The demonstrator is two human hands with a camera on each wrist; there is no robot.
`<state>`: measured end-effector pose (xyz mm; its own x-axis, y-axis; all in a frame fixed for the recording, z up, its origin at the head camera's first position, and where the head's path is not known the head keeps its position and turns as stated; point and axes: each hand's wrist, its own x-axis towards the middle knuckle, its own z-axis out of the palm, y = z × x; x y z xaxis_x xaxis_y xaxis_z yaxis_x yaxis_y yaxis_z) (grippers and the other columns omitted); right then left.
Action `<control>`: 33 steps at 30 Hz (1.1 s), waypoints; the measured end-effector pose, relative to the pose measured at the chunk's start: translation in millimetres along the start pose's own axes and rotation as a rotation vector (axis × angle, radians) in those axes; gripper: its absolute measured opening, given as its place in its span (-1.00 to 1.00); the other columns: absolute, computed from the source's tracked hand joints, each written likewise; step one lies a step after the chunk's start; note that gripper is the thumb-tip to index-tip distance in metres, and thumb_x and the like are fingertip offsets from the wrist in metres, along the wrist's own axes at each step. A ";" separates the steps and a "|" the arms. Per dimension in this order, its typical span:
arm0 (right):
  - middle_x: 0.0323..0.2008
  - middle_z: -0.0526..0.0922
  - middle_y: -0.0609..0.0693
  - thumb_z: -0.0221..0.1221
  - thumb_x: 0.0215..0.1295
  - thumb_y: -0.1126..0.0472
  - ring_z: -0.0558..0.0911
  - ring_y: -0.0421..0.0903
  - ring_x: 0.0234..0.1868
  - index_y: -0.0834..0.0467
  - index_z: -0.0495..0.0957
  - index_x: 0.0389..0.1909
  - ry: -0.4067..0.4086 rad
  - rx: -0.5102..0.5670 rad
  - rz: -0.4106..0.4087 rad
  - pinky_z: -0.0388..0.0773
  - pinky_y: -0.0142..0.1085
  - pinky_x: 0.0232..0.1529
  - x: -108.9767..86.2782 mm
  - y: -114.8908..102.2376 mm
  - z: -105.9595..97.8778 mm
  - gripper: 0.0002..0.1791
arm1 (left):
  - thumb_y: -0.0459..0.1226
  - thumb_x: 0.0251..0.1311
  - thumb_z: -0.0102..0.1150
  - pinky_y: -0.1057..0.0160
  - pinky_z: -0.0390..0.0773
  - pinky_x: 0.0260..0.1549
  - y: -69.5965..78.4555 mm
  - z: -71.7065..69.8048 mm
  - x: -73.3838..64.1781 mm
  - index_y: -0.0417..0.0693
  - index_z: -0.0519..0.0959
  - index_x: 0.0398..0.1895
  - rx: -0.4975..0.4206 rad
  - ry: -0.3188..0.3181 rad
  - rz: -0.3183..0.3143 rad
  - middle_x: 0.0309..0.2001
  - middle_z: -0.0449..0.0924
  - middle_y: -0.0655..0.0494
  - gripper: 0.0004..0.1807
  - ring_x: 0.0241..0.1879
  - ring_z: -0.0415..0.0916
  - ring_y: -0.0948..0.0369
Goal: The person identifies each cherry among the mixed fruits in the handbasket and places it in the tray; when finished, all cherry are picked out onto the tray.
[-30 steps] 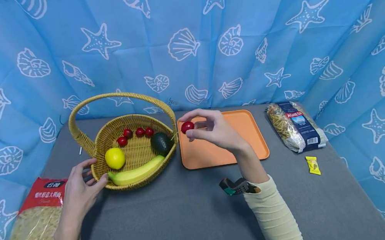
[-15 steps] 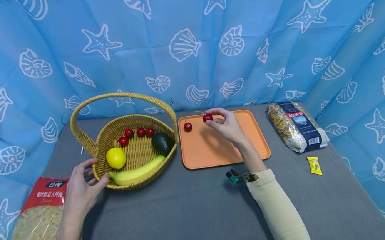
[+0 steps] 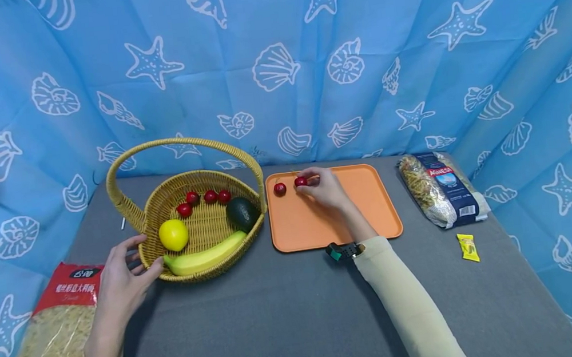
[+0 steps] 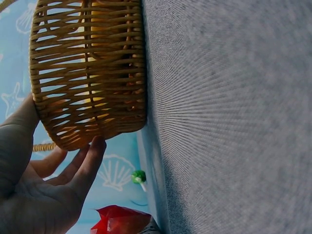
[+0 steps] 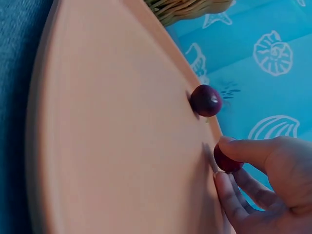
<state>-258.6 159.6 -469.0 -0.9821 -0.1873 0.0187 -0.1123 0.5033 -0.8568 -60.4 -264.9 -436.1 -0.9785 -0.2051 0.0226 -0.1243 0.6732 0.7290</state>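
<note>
In the head view, my right hand (image 3: 325, 189) pinches a dark red cherry (image 3: 300, 181) between thumb and fingers, low over the back left of the orange tray (image 3: 323, 238). A second cherry (image 3: 279, 189) lies on the tray just left of it. The right wrist view shows the pinched cherry (image 5: 228, 158) close to the tray surface; whether it touches is unclear. My left hand (image 3: 127, 280) holds the left side of the wicker basket (image 3: 207, 275), thumb and fingers against its rim. Inside lie several cherries (image 3: 211, 196), a yellow fruit (image 3: 173, 235), a banana (image 3: 206, 258) and an avocado (image 3: 242, 214).
A red bag of pasta (image 3: 52, 333) lies at the left, beside my left forearm. At the right are an AGNESI pasta bag (image 3: 442, 189) and a small yellow packet (image 3: 468, 247). The basket's tall handle (image 3: 184, 141) arches over it. A blue shell-patterned curtain (image 3: 279, 104) hangs behind.
My right hand has moved right from the basket side with the cherry, uncovering the other cherry on the tray, then lowered and shifted slightly left. My left hand stays at the basket.
</note>
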 end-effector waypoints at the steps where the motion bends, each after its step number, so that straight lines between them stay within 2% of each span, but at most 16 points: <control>1: 0.16 0.77 0.27 0.41 0.40 0.31 0.77 0.19 0.15 0.25 0.69 0.22 0.002 -0.016 -0.006 0.75 -0.27 -0.04 1.2 0.8 1.1 -0.60 | -0.22 0.40 0.40 -0.12 0.71 0.14 0.0 -0.1 0.1 -0.23 0.38 0.53 0.002 0.000 -0.002 0.43 0.34 -0.41 -0.29 0.29 0.52 -0.32; 5: 0.16 0.76 0.26 0.40 0.41 0.32 0.75 0.17 0.12 0.25 0.69 0.21 0.004 -0.041 -0.017 0.74 -0.26 0.00 2.8 1.9 3.1 -0.62 | -0.22 0.41 0.40 -0.14 0.69 0.17 0.0 -0.1 0.3 -0.23 0.37 0.54 0.004 -0.008 -0.013 0.44 0.34 -0.41 -0.28 0.30 0.50 -0.32; 10: 0.17 0.75 0.27 0.40 0.42 0.32 0.74 0.19 0.15 0.24 0.68 0.23 -0.005 -0.045 -0.018 0.78 -0.10 0.10 1.8 1.7 2.2 -0.61 | -0.22 0.42 0.38 -0.08 0.73 0.14 0.0 -0.8 0.5 -0.22 0.37 0.54 0.006 -0.010 -0.015 0.44 0.33 -0.41 -0.30 0.31 0.50 -0.33; 17: 0.20 0.71 0.28 0.40 0.43 0.29 0.70 0.25 0.25 0.24 0.63 0.29 -0.030 0.002 -0.005 0.76 0.10 0.30 -0.5 0.7 -1.4 -0.56 | -0.22 0.42 0.38 -0.09 0.73 0.13 0.6 -1.3 0.8 -0.23 0.37 0.54 0.001 -0.009 -0.012 0.43 0.33 -0.41 -0.29 0.30 0.49 -0.34; 21: 0.23 0.68 0.31 0.40 0.43 0.29 0.69 0.28 0.27 0.28 0.61 0.30 -0.015 0.044 -0.023 0.70 0.14 0.40 -4.3 -1.4 -5.9 -0.53 | -0.24 0.42 0.38 -0.14 0.69 0.15 1.1 -1.0 1.1 -0.23 0.36 0.55 0.004 -0.011 -0.017 0.44 0.32 -0.42 -0.29 0.31 0.48 -0.35; 27: 0.28 0.65 0.36 0.37 0.45 0.31 0.69 0.30 0.27 0.33 0.58 0.33 -0.001 0.122 -0.070 0.70 0.17 0.39 -16.7 -15.1 -12.1 -0.52 | -0.23 0.42 0.39 -0.17 0.65 0.20 0.2 -0.1 0.6 -0.23 0.35 0.56 0.002 -0.014 -0.026 0.46 0.31 -0.42 -0.27 0.33 0.47 -0.35; 33: 0.29 0.64 0.37 0.38 0.46 0.27 0.69 0.29 0.28 0.23 0.61 0.30 -0.016 0.198 -0.158 0.70 0.17 0.41 -35.0 -42.2 -17.5 -0.56 | -0.24 0.41 0.38 -0.17 0.66 0.20 0.5 0.3 0.5 -0.22 0.36 0.56 0.003 -0.011 -0.026 0.44 0.32 -0.40 -0.28 0.33 0.48 -0.34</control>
<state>-222.1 159.7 -424.4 -0.9522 -0.2643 0.1535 -0.2308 0.2922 -0.9281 -61.0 -264.4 -435.9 -0.9766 -0.2151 -0.0040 -0.1505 0.6701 0.7268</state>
